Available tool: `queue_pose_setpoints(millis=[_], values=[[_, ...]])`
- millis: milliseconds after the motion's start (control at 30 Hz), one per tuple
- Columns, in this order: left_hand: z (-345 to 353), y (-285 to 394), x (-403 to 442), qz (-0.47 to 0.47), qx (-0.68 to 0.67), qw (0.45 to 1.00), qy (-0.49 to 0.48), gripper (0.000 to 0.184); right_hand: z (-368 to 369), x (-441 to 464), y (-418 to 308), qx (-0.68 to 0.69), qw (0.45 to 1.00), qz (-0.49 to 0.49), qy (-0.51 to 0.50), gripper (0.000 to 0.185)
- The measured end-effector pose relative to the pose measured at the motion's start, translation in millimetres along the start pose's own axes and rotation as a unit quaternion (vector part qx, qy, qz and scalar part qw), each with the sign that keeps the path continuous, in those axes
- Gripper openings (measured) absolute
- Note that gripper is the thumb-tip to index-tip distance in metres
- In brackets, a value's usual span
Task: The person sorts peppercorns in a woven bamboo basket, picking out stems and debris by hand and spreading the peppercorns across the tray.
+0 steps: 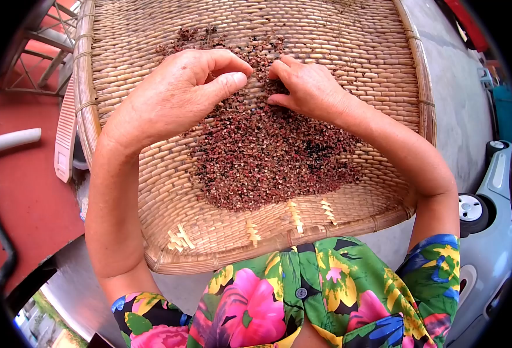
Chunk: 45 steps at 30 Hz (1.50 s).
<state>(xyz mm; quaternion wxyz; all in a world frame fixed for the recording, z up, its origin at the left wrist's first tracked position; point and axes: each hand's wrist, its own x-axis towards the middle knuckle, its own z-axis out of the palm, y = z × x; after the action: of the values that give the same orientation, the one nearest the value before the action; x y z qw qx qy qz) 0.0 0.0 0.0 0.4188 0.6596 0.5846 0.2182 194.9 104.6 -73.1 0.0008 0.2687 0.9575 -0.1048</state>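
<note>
A heap of dried reddish-brown peppercorns (267,156), with black seeds among them, lies on a large woven bamboo tray (360,35). My left hand (180,93) is over the heap's upper left side, its thumb and index fingertips drawn close together; whatever is between them is too small to make out. Opposite it, my right hand (311,87) reaches down at the upper part of the heap. Its fingers are curled, with a gap between thumb and forefinger where peppercorns show. The two hands' fingertips are a short distance apart.
The tray's near rim (233,255) is by my flowered shirt (256,307). Pale woven strips (295,216) show near that rim. To the left are a red surface (29,197) and a metal frame (50,52). A light-blue toy car (488,214) stands at right on grey floor.
</note>
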Motion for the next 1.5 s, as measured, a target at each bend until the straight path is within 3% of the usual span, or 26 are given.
queue_pose_setpoints(millis=[100,167,233,300,433,633,967,1067,1133,1333,1500], values=[[3.2,1.8,-2.1,0.013,0.012,1.0,0.003,0.028,3.1,-3.6,17.5,0.041,0.997,-0.062,0.037,0.014],[6.9,-7.8,6.6,0.033,-0.003,0.999,-0.006,0.028,-0.9,-3.0,33.8,0.087,0.996,-0.004,0.014,0.013],[2.8,-7.4,5.1,0.013,0.005,1.0,-0.012,0.028,-5.4,3.0,32.5,0.079,0.996,-0.014,0.039,0.014],[-0.2,-8.5,5.5,-0.004,0.012,1.0,-0.016,0.028,-15.8,9.6,30.1,0.343,0.926,0.142,-0.063,0.014],[2.9,-12.0,8.6,-0.004,0.004,1.0,-0.01,0.027,-28.3,14.1,32.2,0.523,0.826,0.185,-0.095,0.012],[12.3,-17.6,13.2,0.032,-0.014,0.999,-0.003,0.026,-33.9,12.7,29.1,0.647,0.738,0.157,-0.113,0.016],[-0.2,-21.4,12.4,0.014,-0.027,0.999,0.009,0.028,-34.8,12.1,27.7,0.67,0.712,0.144,-0.151,0.016],[-1.6,-21.7,11.5,0.007,-0.032,0.999,0.02,0.029,-37.8,11.1,21.1,0.656,0.723,0.166,-0.139,0.015],[-0.6,-20.9,12.1,-0.001,-0.045,0.999,0.025,0.028,-37.0,10.7,19.9,0.615,0.762,0.155,-0.131,0.016],[26.0,-23.8,20.6,0.037,-0.044,0.995,0.08,0.033,-42.1,6.3,3.5,0.629,0.757,0.13,-0.12,0.027],[42.8,-12.0,19.8,0.079,0.017,0.988,0.13,0.016,-42.8,-0.5,-12.4,0.641,0.744,0.151,-0.115,0.026]])
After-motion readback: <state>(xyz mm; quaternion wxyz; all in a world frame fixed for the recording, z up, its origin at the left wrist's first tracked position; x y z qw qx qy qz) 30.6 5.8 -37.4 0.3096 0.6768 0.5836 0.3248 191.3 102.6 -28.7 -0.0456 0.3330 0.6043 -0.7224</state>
